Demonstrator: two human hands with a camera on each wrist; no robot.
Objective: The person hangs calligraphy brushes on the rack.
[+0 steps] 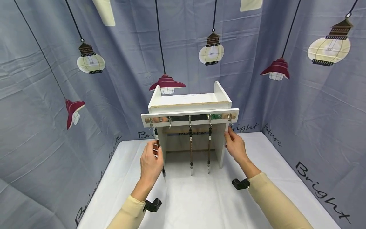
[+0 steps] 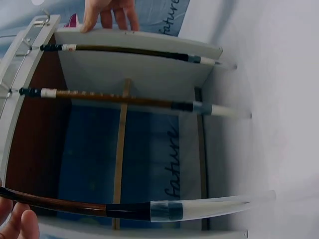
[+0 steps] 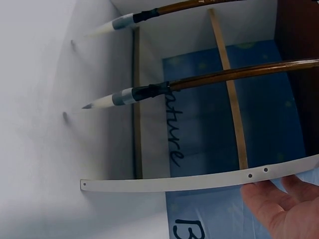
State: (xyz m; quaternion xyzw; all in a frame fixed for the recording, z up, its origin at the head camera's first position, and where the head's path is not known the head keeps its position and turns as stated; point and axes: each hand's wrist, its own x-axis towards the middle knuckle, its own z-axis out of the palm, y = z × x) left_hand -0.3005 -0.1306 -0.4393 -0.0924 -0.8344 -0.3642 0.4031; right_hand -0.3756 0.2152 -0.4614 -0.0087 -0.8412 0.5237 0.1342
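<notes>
A calligraphy brush (image 2: 129, 210) with a dark brown handle and pale bristles under a clear cover hangs by its loop at the left end of a hook rail. My left hand (image 1: 151, 163) holds its handle between thumb and fingers. Against the outer face of the white stand's right side panel (image 3: 149, 184) rest the fingertips of my right hand (image 1: 236, 147). Two more calligraphy brushes, a middle one (image 1: 191, 148) and a right one (image 1: 209, 148), hang tip down from the rail between my hands.
The white stand (image 1: 188, 100) has an open tray top and a rail (image 1: 183, 124) with several metal hooks along its front. It stands on a white-covered table (image 1: 191, 203). A blue-grey curtain (image 1: 128, 79) printed with lamps surrounds the table at the back and sides.
</notes>
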